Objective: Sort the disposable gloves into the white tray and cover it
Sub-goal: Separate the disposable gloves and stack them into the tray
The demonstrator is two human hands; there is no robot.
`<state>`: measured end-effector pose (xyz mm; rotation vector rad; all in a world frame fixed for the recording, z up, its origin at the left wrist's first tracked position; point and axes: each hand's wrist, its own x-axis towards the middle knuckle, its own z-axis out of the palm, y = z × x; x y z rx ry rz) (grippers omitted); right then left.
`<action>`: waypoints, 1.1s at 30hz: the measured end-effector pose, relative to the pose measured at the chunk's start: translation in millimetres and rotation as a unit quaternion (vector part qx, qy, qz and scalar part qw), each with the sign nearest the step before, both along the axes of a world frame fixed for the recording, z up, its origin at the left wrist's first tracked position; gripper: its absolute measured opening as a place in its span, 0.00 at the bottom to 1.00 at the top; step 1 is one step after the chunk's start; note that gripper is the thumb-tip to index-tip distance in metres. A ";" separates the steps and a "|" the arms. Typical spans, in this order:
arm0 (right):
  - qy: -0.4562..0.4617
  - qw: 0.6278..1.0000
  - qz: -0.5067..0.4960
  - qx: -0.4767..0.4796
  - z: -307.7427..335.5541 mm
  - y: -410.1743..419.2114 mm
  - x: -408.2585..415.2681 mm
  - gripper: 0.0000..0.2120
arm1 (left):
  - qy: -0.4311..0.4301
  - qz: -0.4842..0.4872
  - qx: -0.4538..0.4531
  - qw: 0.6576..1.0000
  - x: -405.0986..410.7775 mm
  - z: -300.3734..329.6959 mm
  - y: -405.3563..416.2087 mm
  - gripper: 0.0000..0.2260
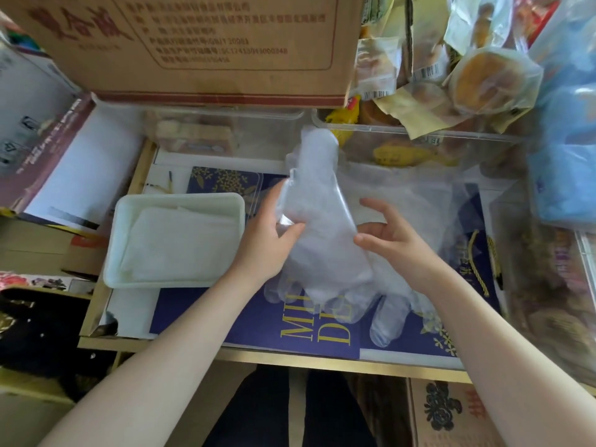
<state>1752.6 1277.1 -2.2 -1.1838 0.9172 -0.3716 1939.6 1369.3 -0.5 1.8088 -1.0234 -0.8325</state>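
Gloves in my left hand, tray waiting beside it.

My left hand [269,235] pinches a limp stack of gloves [317,240] by the cuff end, thumb on top, above the blue mat; my right hand [387,235] hovers at its edge, fingers loose, holding nothing. The film looks feather-light, floppy and slick, likely to slide apart, so I'd support it flat from beneath into the tray [122,221] at left, already holding folded film.
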 end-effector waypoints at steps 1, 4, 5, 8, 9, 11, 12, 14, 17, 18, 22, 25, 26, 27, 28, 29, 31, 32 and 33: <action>0.000 1.000 0.010 -0.005 2.8 -0.2 6.8 0.17 | -0.013 -0.017 -0.005 1.000 -1.5 3.4 1.4 0.31; 0.049 0.996 0.037 -0.057 8.5 6.8 29.6 0.03 | -0.036 -0.008 -0.043 0.998 -2.4 9.9 4.0 0.37; 0.075 0.993 0.029 -0.082 7.1 9.0 35.6 0.05 | -0.092 0.005 -0.073 0.993 -0.2 9.7 3.6 0.38; 0.130 0.981 0.019 -0.141 6.8 13.2 47.5 0.10 | -0.371 -0.061 -0.167 0.912 9.1 3.0 2.5 0.28; 0.133 0.979 0.026 -0.152 8.8 13.7 50.0 0.10 | -0.410 -0.102 -0.182 0.888 11.2 -2.2 2.5 0.25; 0.132 0.974 0.058 -0.174 14.8 15.1 54.2 0.11 | -0.400 -0.155 -0.166 0.888 11.9 -10.7 2.2 0.23; 0.130 0.970 0.081 -0.188 18.6 16.2 56.5 0.12 | -0.374 -0.168 -0.144 0.901 12.7 -13.4 2.5 0.25; 0.133 0.957 0.131 -0.223 24.9 17.2 61.9 0.14 | -0.283 -0.174 -0.105 0.937 16.2 -12.7 4.3 0.29; 0.156 0.933 0.209 -0.248 32.0 15.9 70.7 0.16 | -0.071 -0.171 -0.035 0.982 25.8 -4.0 8.4 0.30; 0.162 0.923 0.240 -0.254 35.3 16.2 74.4 0.15 | -0.027 -0.167 -0.024 0.985 29.1 -2.2 9.8 0.30; 0.150 0.886 0.336 -0.283 41.8 20.2 93.4 0.10 | 0.129 -0.164 -0.021 0.978 46.3 3.7 17.3 0.34; 0.117 0.888 0.347 -0.278 40.4 22.7 111.0 0.08 | 0.209 -0.115 -0.007 0.971 62.2 8.0 26.3 0.43; 0.106 0.891 0.344 -0.278 40.1 24.1 117.5 0.08 | 0.229 -0.081 -0.008 0.970 69.1 8.1 29.6 0.45; 0.098 0.896 0.333 -0.278 39.0 26.3 124.4 0.10 | 0.243 -0.048 -0.013 0.969 75.9 8.0 32.9 0.43; 0.096 0.903 0.318 -0.273 39.6 28.5 130.7 0.13 | 0.246 -0.022 -0.019 0.969 83.0 7.6 36.1 0.38; 0.094 0.911 0.304 -0.261 39.5 30.6 137.0 0.15 | 0.233 -0.004 -0.023 0.972 89.2 9.2 38.7 0.33; 0.084 0.932 0.269 -0.226 35.6 33.5 149.5 0.10 | 0.181 0.023 -0.027 0.983 100.7 12.4 43.7 0.23; 0.084 0.942 0.244 -0.215 34.2 34.4 155.6 0.04 | 0.150 0.035 -0.030 0.988 105.9 13.9 46.2 0.20; 0.092 0.945 0.218 -0.223 33.2 35.9 162.3 0.03 | 0.115 0.044 -0.033 0.992 110.4 16.4 48.2 0.18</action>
